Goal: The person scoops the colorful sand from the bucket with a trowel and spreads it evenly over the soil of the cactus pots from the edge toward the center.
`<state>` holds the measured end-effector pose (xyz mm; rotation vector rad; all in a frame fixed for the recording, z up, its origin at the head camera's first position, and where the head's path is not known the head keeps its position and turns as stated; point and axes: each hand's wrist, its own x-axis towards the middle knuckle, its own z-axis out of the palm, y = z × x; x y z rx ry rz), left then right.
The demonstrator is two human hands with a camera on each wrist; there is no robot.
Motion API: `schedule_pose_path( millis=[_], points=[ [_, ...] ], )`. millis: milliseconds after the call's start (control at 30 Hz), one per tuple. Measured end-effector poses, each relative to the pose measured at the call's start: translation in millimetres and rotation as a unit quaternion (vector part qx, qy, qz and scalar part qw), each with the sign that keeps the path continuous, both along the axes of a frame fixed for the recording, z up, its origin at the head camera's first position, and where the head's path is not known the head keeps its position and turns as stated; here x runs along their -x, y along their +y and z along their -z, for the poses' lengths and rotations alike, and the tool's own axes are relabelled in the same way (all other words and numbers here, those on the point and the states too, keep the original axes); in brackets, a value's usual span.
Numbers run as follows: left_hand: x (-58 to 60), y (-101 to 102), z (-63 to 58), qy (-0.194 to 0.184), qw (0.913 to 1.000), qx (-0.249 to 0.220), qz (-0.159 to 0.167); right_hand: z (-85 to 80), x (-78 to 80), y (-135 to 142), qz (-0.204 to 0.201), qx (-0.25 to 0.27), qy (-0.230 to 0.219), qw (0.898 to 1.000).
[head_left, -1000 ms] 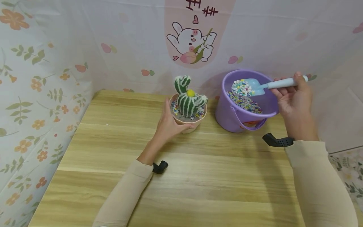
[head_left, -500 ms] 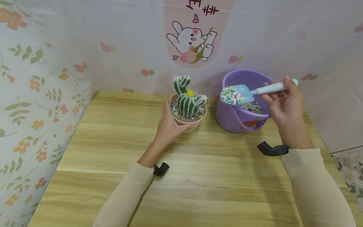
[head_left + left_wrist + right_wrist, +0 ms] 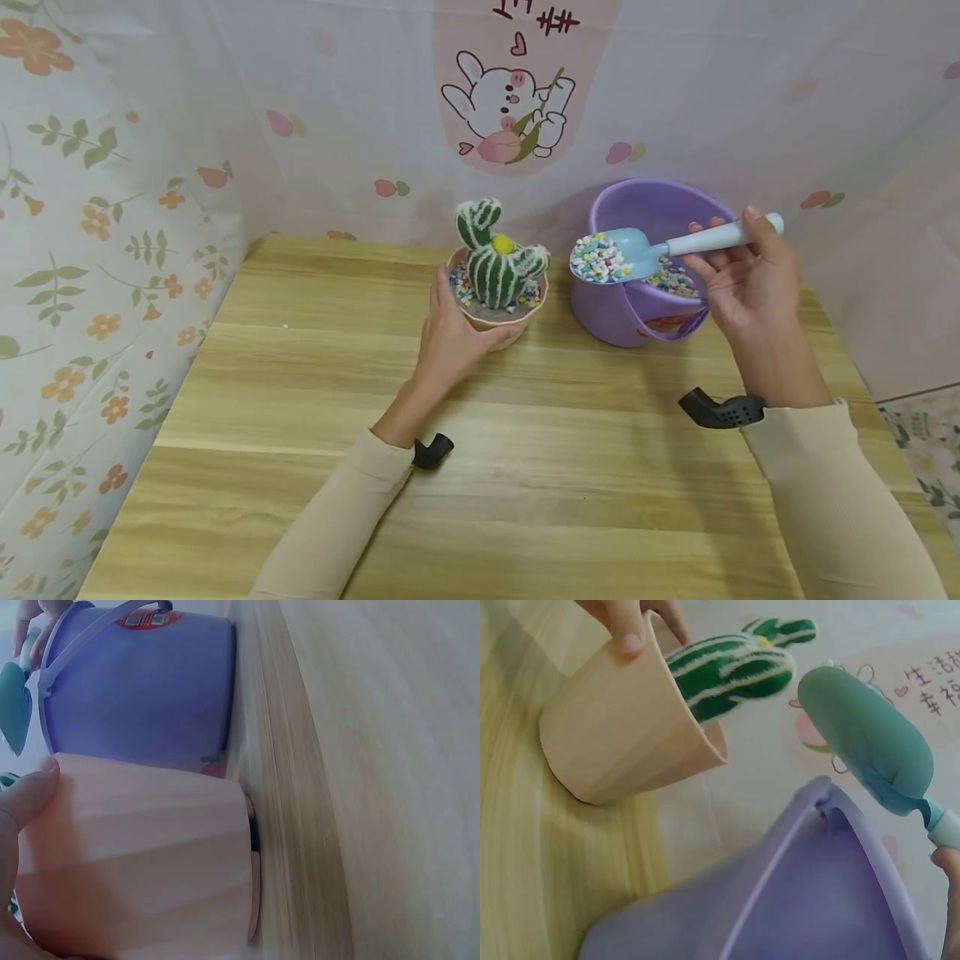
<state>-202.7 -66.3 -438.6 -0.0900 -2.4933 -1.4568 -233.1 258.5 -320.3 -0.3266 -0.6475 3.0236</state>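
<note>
My left hand (image 3: 453,337) grips a peach flower pot (image 3: 142,859) near its rim, thumb in front and fingers along the left side. In the pot stands a green and white cactus (image 3: 497,271) with a yellow bloom, coloured pebbles around its base. My right hand (image 3: 753,283) holds a light blue scoop (image 3: 637,250) by its pale handle. Small white, yellow and teal pebbles (image 3: 600,257) fill the scoop's blade, which hangs over the left rim of a purple bucket (image 3: 611,312). More pebbles (image 3: 672,279) lie inside the bucket, partly hidden by the scoop.
The pot and bucket stand side by side on a wooden table (image 3: 525,483), near its back edge. A white cloth (image 3: 337,100) with a printed rabbit hangs right behind them. The bucket's handle (image 3: 97,634) hangs down at its front.
The right hand has carried the loaded scoop left and slightly downward, from above the bucket's inside to its left rim, closer to the pot. The left hand stays on the pot.
</note>
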Motion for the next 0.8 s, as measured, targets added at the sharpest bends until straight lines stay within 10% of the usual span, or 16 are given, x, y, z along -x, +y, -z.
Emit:
schedule_pose_path(
  millis=[800],
  points=[
    [-10.7,14,-2.4,-0.027,0.9968,0.027,-0.071,7.7,-26.1,-28,0.03,-0.032,0.005,0.999]
  ],
)
